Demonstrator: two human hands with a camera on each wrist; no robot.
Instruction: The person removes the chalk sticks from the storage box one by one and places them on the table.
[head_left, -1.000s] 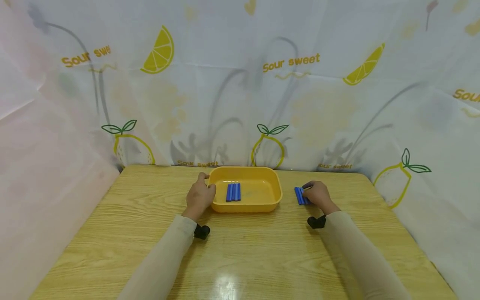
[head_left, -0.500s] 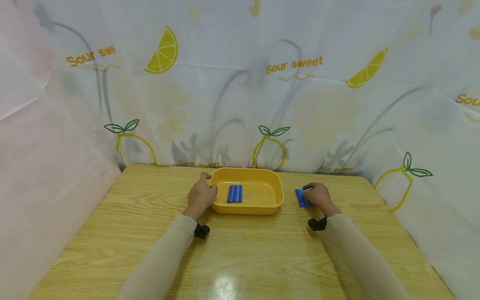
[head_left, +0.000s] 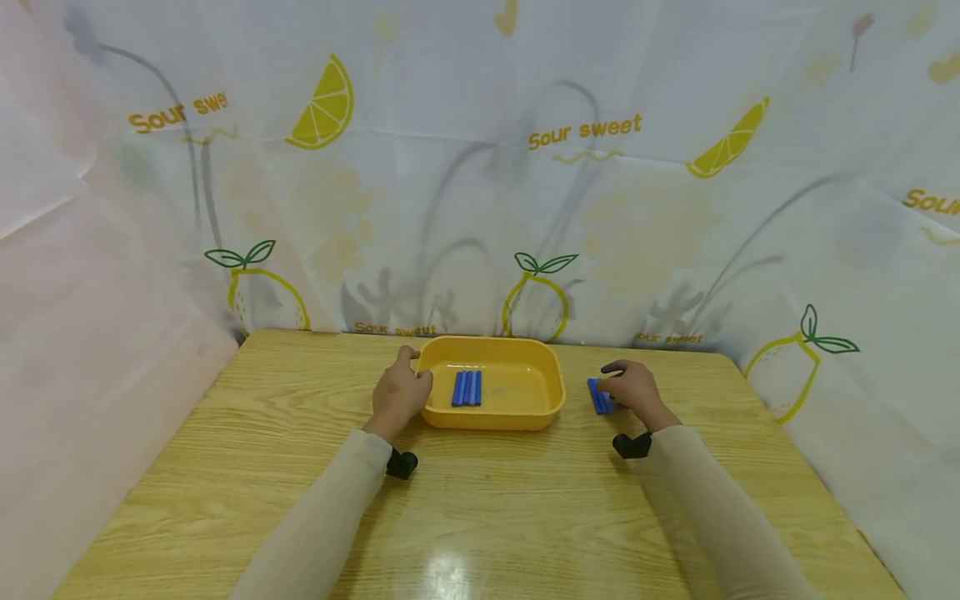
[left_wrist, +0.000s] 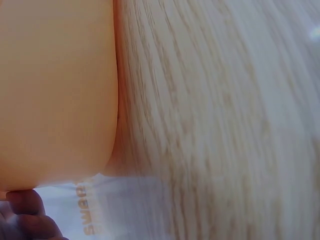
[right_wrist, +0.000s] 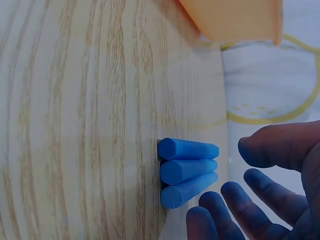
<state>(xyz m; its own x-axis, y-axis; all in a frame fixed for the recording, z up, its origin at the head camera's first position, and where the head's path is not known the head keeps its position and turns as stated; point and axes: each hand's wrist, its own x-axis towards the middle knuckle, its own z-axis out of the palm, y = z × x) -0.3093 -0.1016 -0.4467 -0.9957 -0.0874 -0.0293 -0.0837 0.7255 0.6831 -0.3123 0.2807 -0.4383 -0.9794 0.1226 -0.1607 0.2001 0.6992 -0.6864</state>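
Faces a white cloth (head_left: 465, 50), beyond the left hand (head_left: 401, 392) and the right hand (head_left: 634, 392), printed with lemons, lemon slices and the words "Sour sweet". Has a wood-grain table (head_left: 510, 517) beneath both hands, spreading from well behind them on the near side up to the cloth. Wears a beige left sleeve (head_left: 322, 508) behind the left hand and a beige right sleeve (head_left: 723, 508) behind the right hand. Holds the yellow tray (head_left: 491, 421) by its end just right of the left hand, with the left thumb at the rim and curled fingers against the outer wall. Cannot make out the placing of every left finger. Spreads the right hand low above the table, well to the right of the tray, with the thumb apart from loosely bent fingers. Wears a left wrist piece (head_left: 402, 463) and a right wrist piece (head_left: 632, 446), both black, just behind the hands. Has four blue sticks (head_left: 467, 389) side by side inside the tray, near the left hand. Has three more blue sticks (right_wrist: 187, 170) side by side on the table, just beside the right fingertips. Cannot tell about contact there.
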